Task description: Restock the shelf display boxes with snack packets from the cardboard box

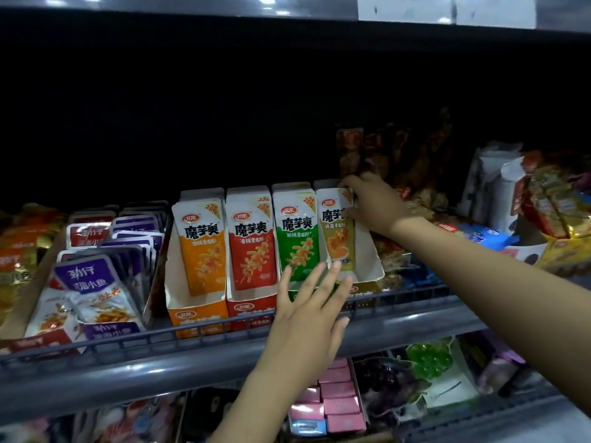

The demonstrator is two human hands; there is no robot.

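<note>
Packets of konjac snack stand upright in four display boxes set side by side along the front rail (pixel 415 318) of the shelf: an orange box (pixel 195 310), a red box (pixel 252 303), a green box and, rightmost, an olive box (pixel 367 266). The olive packet (pixel 337 231) stands at the front of its box, and the right hand (pixel 375 203) pinches its upper right edge between thumb and curled fingers (the fingertips are partly hidden behind the packet). The green packet (pixel 297 241) is just to its left, the red packet (pixel 251 244) and orange packet (pixel 200 247) further left. The left hand (pixel 308 305) lies flat against the front of the green box, fingers straight and spread, their tips reaching the foot of the green packet; it grips nothing.

Toward the left end of the shelf, purple fish-snack packets (pixel 96 276) lean in rows. Behind the right hand dark packets (pixel 383 151) stand in the shadow, and mixed bags (pixel 550 199) crowd the right end. On the shelf below lie pink boxes (pixel 339 401) and a bag of green jellies (pixel 430 359).
</note>
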